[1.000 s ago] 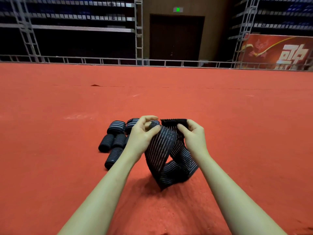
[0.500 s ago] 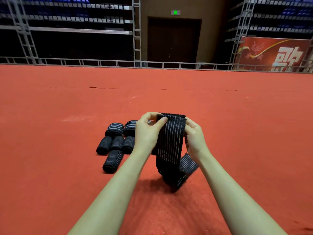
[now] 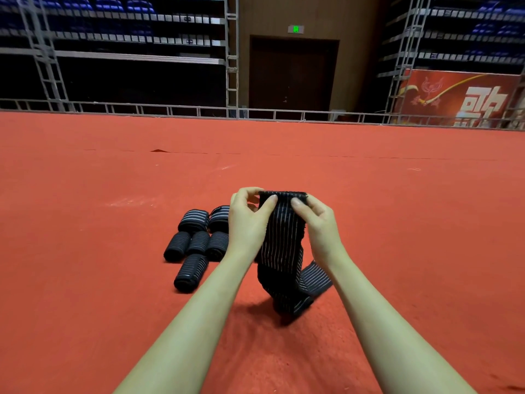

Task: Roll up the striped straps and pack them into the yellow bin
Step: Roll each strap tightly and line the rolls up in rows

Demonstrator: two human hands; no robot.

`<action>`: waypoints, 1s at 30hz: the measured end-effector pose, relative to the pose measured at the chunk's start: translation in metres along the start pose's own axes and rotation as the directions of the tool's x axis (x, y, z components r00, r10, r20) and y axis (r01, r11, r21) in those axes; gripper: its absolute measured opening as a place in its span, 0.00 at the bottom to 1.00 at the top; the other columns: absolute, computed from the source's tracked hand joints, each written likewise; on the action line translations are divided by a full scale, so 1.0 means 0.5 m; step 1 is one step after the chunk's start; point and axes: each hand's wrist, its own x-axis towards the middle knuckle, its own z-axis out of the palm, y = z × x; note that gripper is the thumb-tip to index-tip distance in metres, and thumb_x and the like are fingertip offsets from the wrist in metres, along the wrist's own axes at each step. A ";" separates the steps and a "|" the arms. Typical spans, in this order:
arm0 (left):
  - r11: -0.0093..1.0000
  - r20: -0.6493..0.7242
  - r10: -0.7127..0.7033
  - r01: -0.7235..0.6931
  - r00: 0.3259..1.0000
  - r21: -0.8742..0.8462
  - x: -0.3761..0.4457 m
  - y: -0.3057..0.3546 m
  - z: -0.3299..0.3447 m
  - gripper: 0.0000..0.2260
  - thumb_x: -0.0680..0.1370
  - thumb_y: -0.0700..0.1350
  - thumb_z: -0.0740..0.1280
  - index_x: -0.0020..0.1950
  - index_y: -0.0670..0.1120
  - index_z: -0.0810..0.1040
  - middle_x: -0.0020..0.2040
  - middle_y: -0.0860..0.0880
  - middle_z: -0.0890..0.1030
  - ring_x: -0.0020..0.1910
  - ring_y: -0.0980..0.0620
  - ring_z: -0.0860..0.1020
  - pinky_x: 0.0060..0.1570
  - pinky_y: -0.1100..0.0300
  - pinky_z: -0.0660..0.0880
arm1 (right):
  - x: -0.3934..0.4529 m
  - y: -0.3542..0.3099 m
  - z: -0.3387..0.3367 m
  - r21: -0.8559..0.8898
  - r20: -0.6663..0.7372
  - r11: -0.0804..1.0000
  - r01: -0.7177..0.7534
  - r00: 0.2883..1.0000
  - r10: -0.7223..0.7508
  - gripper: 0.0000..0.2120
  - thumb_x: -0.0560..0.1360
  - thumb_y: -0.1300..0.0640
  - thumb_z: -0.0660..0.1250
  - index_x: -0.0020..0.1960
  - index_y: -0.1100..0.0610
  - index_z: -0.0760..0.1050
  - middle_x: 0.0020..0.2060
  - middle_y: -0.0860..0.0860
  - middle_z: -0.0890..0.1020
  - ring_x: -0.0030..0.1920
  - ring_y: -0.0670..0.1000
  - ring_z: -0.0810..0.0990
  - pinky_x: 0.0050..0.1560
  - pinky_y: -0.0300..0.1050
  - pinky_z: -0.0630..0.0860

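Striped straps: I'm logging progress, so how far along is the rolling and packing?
Done: about six rolled straps lie grouped on the red carpet. In hand: the left hand and right hand pinch the top edge of an unrolled strap, its tail on the floor. Left: rolling it and packing; no yellow bin is in view.

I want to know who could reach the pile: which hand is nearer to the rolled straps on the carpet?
Left. The left hand sits just right of the rolled straps; the right hand is farther right, beyond the striped strap.
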 end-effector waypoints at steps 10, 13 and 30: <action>0.994 0.224 0.018 0.006 0.974 -0.108 0.083 0.097 0.024 0.09 0.83 0.47 0.53 0.61 0.44 0.64 0.54 0.49 0.74 0.58 0.50 0.74 0.62 0.50 0.70 | 0.106 -0.080 0.046 -0.347 -0.015 0.931 0.115 0.992 -0.128 0.09 0.79 0.46 0.55 0.51 0.43 0.74 0.50 0.47 0.80 0.58 0.53 0.76 0.65 0.58 0.67; 0.992 0.220 0.052 -0.025 0.974 -0.120 0.112 0.129 0.034 0.14 0.83 0.47 0.52 0.65 0.41 0.61 0.61 0.44 0.72 0.63 0.46 0.71 0.66 0.46 0.68 | 0.141 -0.104 0.046 -0.555 -0.072 0.824 0.113 0.980 -0.184 0.11 0.81 0.48 0.54 0.58 0.50 0.71 0.55 0.48 0.71 0.63 0.54 0.66 0.64 0.47 0.57; 0.962 0.164 0.270 -0.257 0.949 -0.095 0.175 0.258 -0.012 0.02 0.83 0.44 0.52 0.54 0.47 0.60 0.52 0.49 0.72 0.55 0.50 0.72 0.57 0.55 0.70 | 0.180 -0.218 0.065 -0.486 -0.006 0.845 0.224 0.966 -0.259 0.20 0.74 0.61 0.68 0.63 0.58 0.63 0.44 0.44 0.75 0.44 0.40 0.76 0.44 0.34 0.73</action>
